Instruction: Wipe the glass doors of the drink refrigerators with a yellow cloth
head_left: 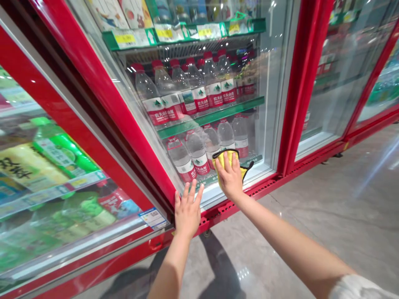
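1. Our left hand is below centre, fingers spread upward.
2. Our right hand, right of centre, has fingers extended, slightly parted.
3. Our left forearm rises from the bottom edge; our right forearm slants from lower right.

A shop is showing: inside the red-framed glass-door refrigerator, red-capped water bottles are standing in rows; yellow price labels are lining its upper shelf.

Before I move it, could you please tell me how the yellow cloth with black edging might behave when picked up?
The yellow cloth with black edging is probably floppy, as its edge curves and a corner juts out beside the right hand. It looks thin, so it is likely light. Being fabric, breakage seems unlikely.
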`<state>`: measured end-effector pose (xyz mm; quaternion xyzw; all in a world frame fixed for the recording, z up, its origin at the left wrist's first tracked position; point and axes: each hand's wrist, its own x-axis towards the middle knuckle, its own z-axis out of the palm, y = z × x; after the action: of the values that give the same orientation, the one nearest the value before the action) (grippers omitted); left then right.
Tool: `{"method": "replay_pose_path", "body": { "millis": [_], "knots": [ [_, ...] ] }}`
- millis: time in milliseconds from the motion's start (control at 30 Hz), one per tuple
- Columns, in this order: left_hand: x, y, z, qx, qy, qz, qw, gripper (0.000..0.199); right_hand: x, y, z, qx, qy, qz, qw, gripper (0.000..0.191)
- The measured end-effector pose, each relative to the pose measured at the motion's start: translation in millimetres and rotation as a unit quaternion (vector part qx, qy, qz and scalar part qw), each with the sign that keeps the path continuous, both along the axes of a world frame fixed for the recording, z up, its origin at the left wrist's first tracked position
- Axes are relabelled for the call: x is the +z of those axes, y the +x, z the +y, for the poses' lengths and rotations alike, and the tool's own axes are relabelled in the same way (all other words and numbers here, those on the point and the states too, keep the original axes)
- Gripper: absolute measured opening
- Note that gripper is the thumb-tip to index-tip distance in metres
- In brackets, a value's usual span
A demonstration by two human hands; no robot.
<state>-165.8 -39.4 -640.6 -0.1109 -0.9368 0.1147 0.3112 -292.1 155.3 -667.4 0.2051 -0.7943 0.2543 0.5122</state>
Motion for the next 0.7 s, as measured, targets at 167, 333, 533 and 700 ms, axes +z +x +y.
{"method": "replay_pose_path", "body": {
  "millis": [167, 333, 533, 700],
  "knots": [
    [-1.8, 3, -5, -0.01, 0.013, -0.005, 1.0, 0.073, -2.9, 9, -4, 0.024, 0.043, 0.013, 0.999, 0.063],
    [-6.1, 10, -19, -0.023, 0.036, -0.001, 0.999, 0.073, 2.6, 10, -15, -0.01, -0.024, -0.008, 1.0, 0.069],
    [-17.0, 14, -40, -0.059, 0.05, 0.016, 0.997, 0.075, -3.7, 29, -25, 0.012, 0.118, -0.025, 0.993, 0.056],
    [-27.8, 17, -52, -0.074, 0.065, 0.027, 0.995, 0.073, 12.7, 34, -48, -0.034, 0.056, -0.014, 0.998, 0.061]
  ]
}}
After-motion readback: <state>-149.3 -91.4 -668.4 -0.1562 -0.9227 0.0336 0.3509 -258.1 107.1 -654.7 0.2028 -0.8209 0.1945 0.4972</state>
